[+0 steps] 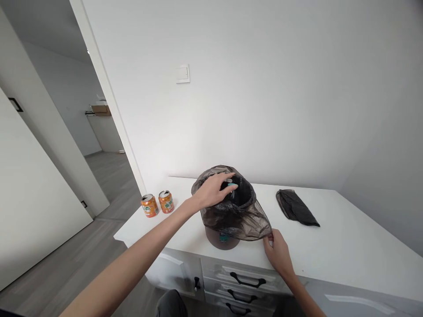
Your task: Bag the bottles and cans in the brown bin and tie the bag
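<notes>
In the head view, the right hand (279, 253) pinches the outer edge of a black plastic bag (253, 223), which lines and hangs over a brown bin (218, 240) on the white cabinet (307, 253). The left hand (213, 190) reaches over the bin's mouth, thumb and fingers parted (whether they grip the teal item (232, 186) there, I cannot tell), with two orange cans (166, 201) off to the left.

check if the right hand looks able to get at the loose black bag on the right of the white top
Probably yes: nothing visible stands between the right hand and the loose black bag, though it would likely have to release the bin liner first.
</notes>
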Demonstrator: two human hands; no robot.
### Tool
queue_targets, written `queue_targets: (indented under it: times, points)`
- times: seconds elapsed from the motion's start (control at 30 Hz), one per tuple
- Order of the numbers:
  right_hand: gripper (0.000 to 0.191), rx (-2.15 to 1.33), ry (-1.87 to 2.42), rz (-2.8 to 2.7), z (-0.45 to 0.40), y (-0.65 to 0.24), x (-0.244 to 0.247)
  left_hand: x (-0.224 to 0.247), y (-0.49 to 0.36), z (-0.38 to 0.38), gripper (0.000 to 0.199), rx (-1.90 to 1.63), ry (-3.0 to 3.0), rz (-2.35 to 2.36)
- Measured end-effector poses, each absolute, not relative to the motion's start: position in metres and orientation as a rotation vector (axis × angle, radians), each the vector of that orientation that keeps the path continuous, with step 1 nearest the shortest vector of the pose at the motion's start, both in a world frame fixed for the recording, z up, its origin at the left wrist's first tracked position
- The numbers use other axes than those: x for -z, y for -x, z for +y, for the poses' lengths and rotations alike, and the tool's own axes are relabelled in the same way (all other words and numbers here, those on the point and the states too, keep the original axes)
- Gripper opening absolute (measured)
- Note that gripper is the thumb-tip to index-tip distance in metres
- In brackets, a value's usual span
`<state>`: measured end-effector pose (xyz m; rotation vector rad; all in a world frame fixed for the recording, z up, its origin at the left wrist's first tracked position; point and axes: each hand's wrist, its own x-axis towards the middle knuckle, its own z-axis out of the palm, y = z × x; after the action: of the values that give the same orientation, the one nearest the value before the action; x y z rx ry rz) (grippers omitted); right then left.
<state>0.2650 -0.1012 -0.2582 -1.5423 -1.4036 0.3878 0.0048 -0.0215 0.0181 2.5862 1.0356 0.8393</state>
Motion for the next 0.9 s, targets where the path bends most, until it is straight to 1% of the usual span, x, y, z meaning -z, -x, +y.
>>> queue_targets:
  times: [0.1, 0.17, 0.3, 0.37, 0.47, 0.53, 0.67, 0.77, 0.9]
  points:
    - [0.022, -0.404, 1.539, -1.398, -0.104, -0.262, 0.248, -0.014, 0.022, -0.023, 0.041, -1.108, -2.568, 1.161]
    - [0.022, -0.402, 1.542, -1.395, -0.106, -0.259, 0.241, -0.010, 0.053, -0.029, 0.040, -1.249, -2.499, 1.332]
    - [0.022, -0.391, 1.558, -1.411, -0.111, -0.257, 0.232, 0.011, 0.133, -0.039, 0.041, -1.349, -2.278, 1.763]
    - [0.022, -0.389, 1.577, -1.428, -0.113, -0.257, 0.231, 0.028, 0.172, -0.040, 0.042, -1.308, -2.183, 1.971]
    - [0.024, -0.377, 1.614, -1.451, -0.114, -0.257, 0.231, 0.054, 0.223, -0.039, 0.045, -1.078, -2.126, 2.217]
    - [0.026, -0.365, 1.633, -1.467, -0.114, -0.258, 0.232, 0.070, 0.248, -0.037, 0.052, -0.935, -2.102, 2.295]
    - [0.026, -0.349, 1.673, -1.485, -0.113, -0.260, 0.239, 0.094, 0.279, -0.034, 0.064, -0.762, -2.046, 2.332]
    - [0.025, -0.318, 1.684, -1.500, -0.113, -0.264, 0.249, 0.107, 0.290, -0.035, 0.061, -0.682, -2.011, 2.316]
    - [0.024, -0.277, 1.684, -1.530, -0.112, -0.268, 0.261, 0.117, 0.296, -0.044, 0.056, -0.699, -1.961, 2.320]
